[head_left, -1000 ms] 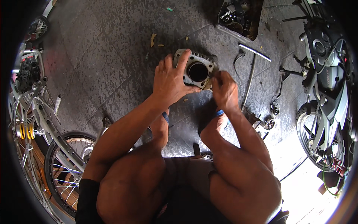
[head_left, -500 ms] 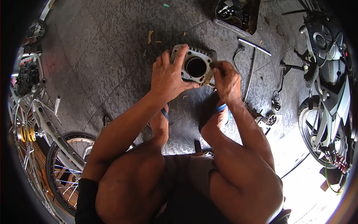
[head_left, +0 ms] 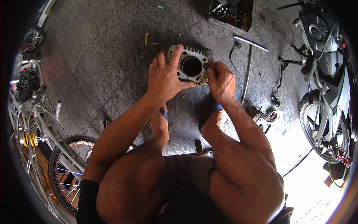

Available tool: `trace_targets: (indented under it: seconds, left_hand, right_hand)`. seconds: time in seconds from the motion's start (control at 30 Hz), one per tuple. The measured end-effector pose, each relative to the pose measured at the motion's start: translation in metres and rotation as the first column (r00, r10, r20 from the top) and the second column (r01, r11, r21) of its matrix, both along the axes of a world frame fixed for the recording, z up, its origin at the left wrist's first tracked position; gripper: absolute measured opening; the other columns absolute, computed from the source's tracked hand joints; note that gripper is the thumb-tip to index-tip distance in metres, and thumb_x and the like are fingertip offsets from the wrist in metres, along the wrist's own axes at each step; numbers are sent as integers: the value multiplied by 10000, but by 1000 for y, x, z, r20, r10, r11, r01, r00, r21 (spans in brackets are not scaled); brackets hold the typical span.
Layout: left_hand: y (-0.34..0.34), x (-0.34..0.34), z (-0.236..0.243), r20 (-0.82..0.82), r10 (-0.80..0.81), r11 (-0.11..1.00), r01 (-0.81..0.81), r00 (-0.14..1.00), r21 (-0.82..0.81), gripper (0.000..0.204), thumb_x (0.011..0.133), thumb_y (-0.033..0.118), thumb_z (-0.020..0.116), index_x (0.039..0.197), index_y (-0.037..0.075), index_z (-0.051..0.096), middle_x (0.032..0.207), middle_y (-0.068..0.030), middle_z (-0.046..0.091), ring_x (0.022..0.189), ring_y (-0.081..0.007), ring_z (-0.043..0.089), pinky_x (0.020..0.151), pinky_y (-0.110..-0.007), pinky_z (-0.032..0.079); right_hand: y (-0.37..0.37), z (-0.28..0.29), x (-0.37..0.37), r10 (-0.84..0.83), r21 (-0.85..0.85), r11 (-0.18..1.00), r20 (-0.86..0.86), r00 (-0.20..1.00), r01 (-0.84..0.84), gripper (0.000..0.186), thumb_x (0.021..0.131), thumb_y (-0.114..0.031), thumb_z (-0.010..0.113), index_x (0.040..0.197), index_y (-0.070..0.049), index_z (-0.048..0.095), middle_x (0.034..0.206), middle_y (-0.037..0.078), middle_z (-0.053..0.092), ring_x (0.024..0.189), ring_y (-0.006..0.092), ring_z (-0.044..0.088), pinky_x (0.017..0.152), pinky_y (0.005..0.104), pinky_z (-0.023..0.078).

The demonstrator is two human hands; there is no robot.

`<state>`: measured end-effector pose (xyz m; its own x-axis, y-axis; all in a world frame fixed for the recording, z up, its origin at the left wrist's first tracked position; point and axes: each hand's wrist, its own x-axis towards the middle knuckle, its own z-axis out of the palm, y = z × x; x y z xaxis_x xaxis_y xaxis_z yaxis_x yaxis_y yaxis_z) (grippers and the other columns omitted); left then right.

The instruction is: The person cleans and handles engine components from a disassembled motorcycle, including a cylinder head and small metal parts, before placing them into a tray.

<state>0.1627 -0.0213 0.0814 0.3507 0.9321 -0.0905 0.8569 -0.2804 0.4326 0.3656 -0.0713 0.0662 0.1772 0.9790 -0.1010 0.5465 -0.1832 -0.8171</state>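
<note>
A grey metal engine cylinder block (head_left: 186,54) with cooling fins and a round dark bore is held above the floor, in front of my feet. My left hand (head_left: 163,79) grips its left side, the fingers along the upper left edge and the thumb across the near edge. At the block's right edge, my right hand (head_left: 223,84) has its thumb and fingers pinched together against the flange. Whatever lies between those fingertips is hidden. Bolt holes surround the bore, and a brownish stain marks the near right corner.
A tray (head_left: 227,26) of dark metal parts stands beyond the block. A T-shaped metal rod (head_left: 249,67) and loose parts (head_left: 275,101) lie to the right. One motorcycle (head_left: 328,67) stands far right; a bare frame (head_left: 44,115) and a spoked wheel (head_left: 56,168) are at left.
The whole view has shifted slightly. My right hand's fingers have drawn closer together at the block's right edge. The left hand keeps the same grip.
</note>
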Motion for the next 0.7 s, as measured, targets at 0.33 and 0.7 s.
trace_targets:
  seconds: [0.33,0.7]
  left_hand:
    - [3,3,-3,-24,-17,998,18,1000,52,1272,542,573,955,1586,193,334,1279,-252,512,1134,-452,568,949,-541,488]
    - [-1,3,-4,-11,-31,998,31,999,58,1306,539,598,946,1602,192,306,1281,-273,502,1145,-462,564,1000,-560,470]
  right_hand:
    - [0,-1,-7,-27,-1,1000,-24,999,27,180,908,-122,664,1004,30,649,917,252,696,849,426,703,758,465,546]
    - [-9,-10,-2,-1,24,1000,-35,999,2,148,909,-127,657,975,5,654,895,254,702,820,426,713,732,469,555]
